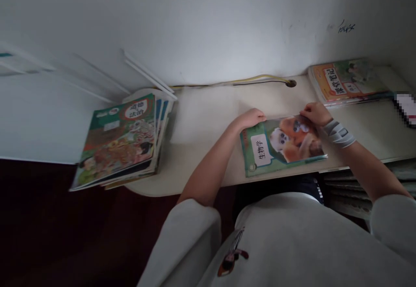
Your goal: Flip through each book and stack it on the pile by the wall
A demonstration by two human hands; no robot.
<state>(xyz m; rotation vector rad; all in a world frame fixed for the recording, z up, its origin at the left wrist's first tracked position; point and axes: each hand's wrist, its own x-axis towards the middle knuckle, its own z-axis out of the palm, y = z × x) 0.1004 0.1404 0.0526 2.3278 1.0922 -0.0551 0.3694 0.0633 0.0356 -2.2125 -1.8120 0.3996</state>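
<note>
A green biology textbook (pixel 282 144) with monkeys on its cover lies sideways near the front edge of the desk. My left hand (pixel 251 119) grips its far edge toward the left corner, fingers closed. At the far right corner, my right hand (pixel 315 113) pinches the same edge. A grey-white band (pixel 340 133) circles my right wrist. Whether the hands hold the whole book or only its cover, I cannot tell.
On the desk's (pixel 204 118) left end sits a stack of books (pixel 120 139), overhanging the front edge. Another pile of books (pixel 351 81) is at the back right, beside a pixelated object (pixel 406 107). Yellow and black cables (pixel 256 79) run along the wall into a hole (pixel 290 83).
</note>
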